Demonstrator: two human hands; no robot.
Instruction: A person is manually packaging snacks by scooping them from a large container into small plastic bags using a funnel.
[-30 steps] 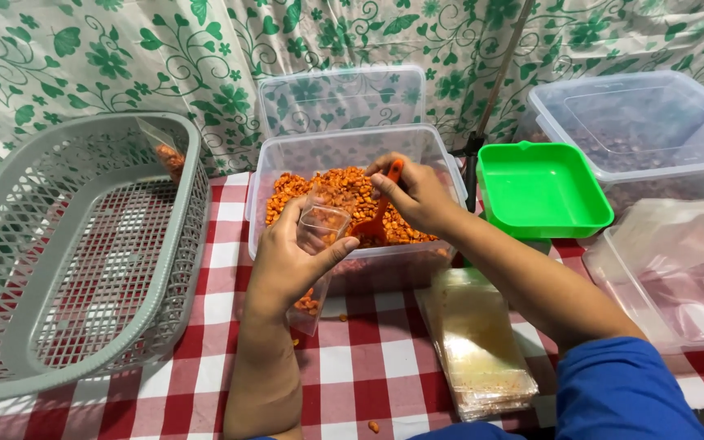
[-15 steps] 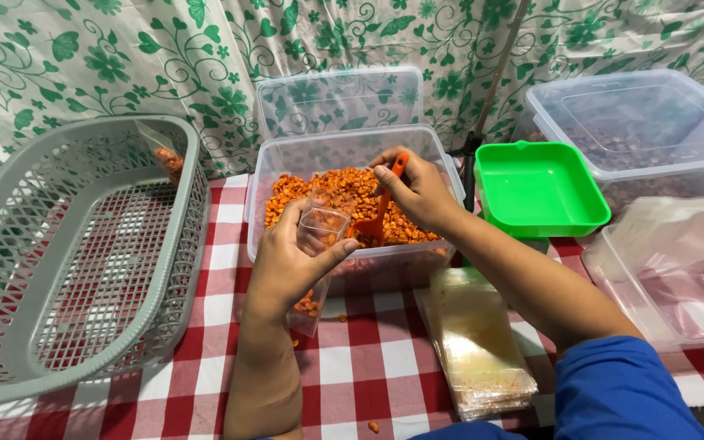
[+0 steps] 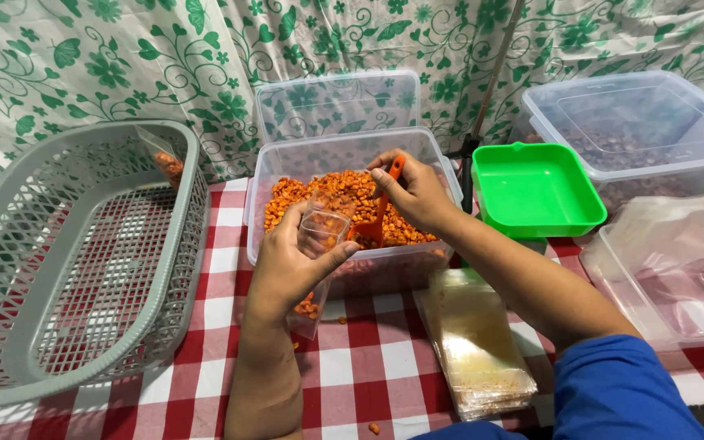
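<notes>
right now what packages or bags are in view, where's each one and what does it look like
Small clear bag: in left hand, front of snack tub, few orange pieces at bottom.
Filled bag: inside grey basket, far corner, clear with orange contents.
Empty bag stack: on checked cloth, flat, clear, yellowish.

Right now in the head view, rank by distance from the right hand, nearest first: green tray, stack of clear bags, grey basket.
Measured from the right hand, which holds an orange scoop:
1. Green tray, just to its right, beside the tub of orange snacks.
2. Stack of clear bags, below it, flat on the checked cloth.
3. Grey basket, far left, past the left hand.
</notes>
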